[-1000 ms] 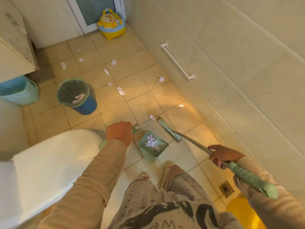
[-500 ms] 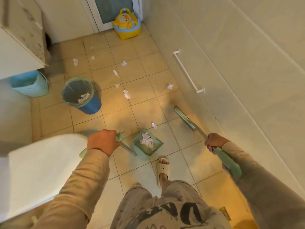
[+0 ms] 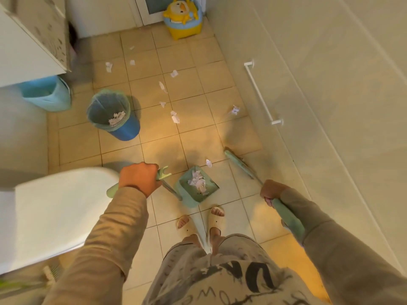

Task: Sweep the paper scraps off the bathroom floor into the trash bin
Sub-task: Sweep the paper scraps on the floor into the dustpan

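Observation:
My left hand [image 3: 139, 178] grips the green handle of a long dustpan [image 3: 196, 188] that stands on the tiles just ahead of my feet, with crumpled paper inside it. My right hand [image 3: 271, 191] grips the green handle of a broom; the broom head [image 3: 236, 161] rests on the floor to the right of the dustpan. One paper scrap [image 3: 208, 163] lies between the pan and the broom head. Several more scraps [image 3: 175, 117] are scattered farther up the floor. The blue trash bin [image 3: 123, 126] with a green liner stands at the left and holds some paper.
A white toilet [image 3: 55, 208] fills the lower left beside my left arm. A light blue bucket [image 3: 47, 94] sits under a white cabinet [image 3: 28, 45]. A yellow child's potty [image 3: 184, 18] stands by the far door. A tiled wall with a white rail [image 3: 261, 95] runs along the right.
The broom head has slid forward and right, away from the dustpan. I have stepped forward, both feet now behind the pan. The dustpan and bin stay in place.

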`<act>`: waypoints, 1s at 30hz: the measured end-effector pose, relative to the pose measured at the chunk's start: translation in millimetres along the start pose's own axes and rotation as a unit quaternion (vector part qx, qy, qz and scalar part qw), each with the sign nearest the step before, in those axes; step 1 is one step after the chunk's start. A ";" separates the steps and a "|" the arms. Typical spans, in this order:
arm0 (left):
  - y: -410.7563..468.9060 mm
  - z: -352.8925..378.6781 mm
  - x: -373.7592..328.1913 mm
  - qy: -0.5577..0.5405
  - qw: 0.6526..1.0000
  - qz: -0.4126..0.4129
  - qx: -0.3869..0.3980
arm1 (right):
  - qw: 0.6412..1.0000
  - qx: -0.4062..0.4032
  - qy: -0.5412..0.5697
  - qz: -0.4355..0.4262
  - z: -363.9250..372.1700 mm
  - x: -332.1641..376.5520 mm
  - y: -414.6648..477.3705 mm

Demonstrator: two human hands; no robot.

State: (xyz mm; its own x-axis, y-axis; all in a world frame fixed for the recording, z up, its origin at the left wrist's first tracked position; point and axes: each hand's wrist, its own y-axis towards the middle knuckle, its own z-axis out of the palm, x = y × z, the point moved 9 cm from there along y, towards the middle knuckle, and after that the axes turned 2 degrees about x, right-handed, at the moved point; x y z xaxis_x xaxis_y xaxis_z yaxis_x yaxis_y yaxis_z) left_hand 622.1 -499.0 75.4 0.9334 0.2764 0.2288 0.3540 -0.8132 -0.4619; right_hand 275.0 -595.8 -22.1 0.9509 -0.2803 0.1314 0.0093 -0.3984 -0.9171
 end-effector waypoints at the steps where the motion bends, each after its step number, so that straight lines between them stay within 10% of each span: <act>1: 1.1 -0.7 1.0 -0.001 1.000 0.000 0.000 | 0.999 0.014 -0.018 -0.026 10.5 5.4 -6.1; 11: 6.5 -6.6 1.8 0.003 1.000 0.012 0.004 | 0.991 0.101 -0.082 -0.033 45.7 -3.5 -53.1; 30: -13.1 0.9 -6.4 -0.001 0.999 0.033 -0.006 | 1.000 0.002 -0.009 -0.011 23.8 24.9 -12.0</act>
State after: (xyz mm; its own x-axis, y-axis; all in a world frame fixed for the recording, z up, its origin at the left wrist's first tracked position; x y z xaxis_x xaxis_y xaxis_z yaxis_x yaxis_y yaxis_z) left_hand 611.6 -489.7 79.2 0.9550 0.2221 0.1964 0.2902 -0.8364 -0.4649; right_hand 305.9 -577.2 -16.8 0.9560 -0.2552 0.1448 0.0316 -0.4013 -0.9154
